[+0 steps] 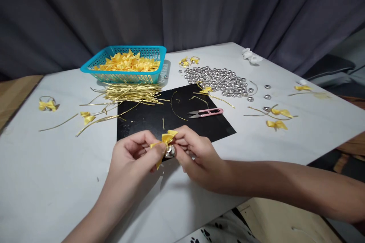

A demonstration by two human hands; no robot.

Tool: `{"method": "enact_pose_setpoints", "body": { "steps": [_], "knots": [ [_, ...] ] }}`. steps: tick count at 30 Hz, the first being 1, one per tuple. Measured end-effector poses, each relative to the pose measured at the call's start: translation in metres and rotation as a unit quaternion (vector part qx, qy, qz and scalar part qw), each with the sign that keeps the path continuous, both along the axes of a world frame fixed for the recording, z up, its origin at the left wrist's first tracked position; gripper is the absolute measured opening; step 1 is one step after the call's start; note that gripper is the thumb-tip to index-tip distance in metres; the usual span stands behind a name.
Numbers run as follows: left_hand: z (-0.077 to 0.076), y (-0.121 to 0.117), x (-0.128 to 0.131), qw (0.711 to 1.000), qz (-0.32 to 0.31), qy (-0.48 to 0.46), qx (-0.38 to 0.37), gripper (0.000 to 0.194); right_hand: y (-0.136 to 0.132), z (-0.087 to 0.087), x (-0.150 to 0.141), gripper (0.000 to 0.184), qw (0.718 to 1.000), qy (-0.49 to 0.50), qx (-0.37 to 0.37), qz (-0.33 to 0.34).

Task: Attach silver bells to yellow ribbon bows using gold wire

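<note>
Yellow bow [168, 137] and silver bead [170, 152]: my left hand [134, 156] and right hand [200, 158] pinch them. Ring [47, 105] at ten o'clock looks done; loose beads [218, 79] at one remain.

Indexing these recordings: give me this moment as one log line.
left hand: pinching yellow bow | right hand: beside silver bead | pink snips: on black mat

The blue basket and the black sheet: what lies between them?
In the head view, a bundle of gold wires lies in front of the basket, some ends reaching over the sheet.
</note>
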State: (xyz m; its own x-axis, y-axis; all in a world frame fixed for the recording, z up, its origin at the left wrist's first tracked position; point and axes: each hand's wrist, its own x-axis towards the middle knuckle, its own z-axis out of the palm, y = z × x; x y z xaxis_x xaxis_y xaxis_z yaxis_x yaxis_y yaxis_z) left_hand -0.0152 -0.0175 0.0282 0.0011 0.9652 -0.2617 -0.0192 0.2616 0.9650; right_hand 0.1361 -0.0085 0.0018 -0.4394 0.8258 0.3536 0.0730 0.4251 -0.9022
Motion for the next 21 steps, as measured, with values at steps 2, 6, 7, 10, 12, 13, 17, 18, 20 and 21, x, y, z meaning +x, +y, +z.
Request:
{"method": "enact_pose_setpoints", "body": {
  "steps": [2,6,7,10,12,13,17,18,20,21],
  "knots": [
    [0.0002,0.0,-0.0004,1.0,-0.002,-0.001,0.001,0.024,0.0007,0.0004,0.0002,0.005,1.0,0.001,-0.005,0.004],
    [0.0009,0.0004,-0.0012,1.0,-0.004,0.006,0.007,0.023,0.0024,-0.0009,0.0012,0.006,0.998,-0.035,0.04,-0.03],
    [0.0011,0.0005,-0.0011,1.0,-0.004,0.008,0.007,0.023,0.0027,-0.0016,0.0015,0.006,0.996,-0.043,0.063,-0.042],
    [0.0014,0.001,-0.0004,1.0,-0.004,0.015,0.005,0.023,0.0029,-0.0035,0.002,0.012,0.992,-0.049,0.105,-0.055],
    [0.0013,0.0014,0.0,1.0,-0.006,0.015,0.003,0.022,0.0027,-0.0036,0.0022,0.013,0.992,-0.05,0.105,-0.056],
    [0.0012,0.0015,0.0001,1.0,-0.009,0.013,0.003,0.022,0.0026,-0.0032,0.0023,0.013,0.992,-0.052,0.105,-0.056],
    [0.0011,0.0019,-0.0013,1.0,-0.019,0.008,0.001,0.024,0.0034,-0.0004,0.0028,0.012,0.991,-0.049,0.109,-0.053],
    [0.0012,0.0021,-0.0019,1.0,-0.018,0.01,0.001,0.024,0.0039,0.0,0.0029,0.012,0.992,-0.051,0.106,-0.05],
    [0.0011,0.0031,-0.003,1.0,-0.014,0.019,0.001,0.023,0.0048,0.0005,0.0035,0.003,0.993,-0.059,0.086,-0.053],
    [0.0009,0.0039,-0.0034,1.0,-0.011,0.025,0.002,0.023,0.0052,0.0006,0.0041,0.01,0.994,-0.055,0.073,-0.066]
  ]
}}
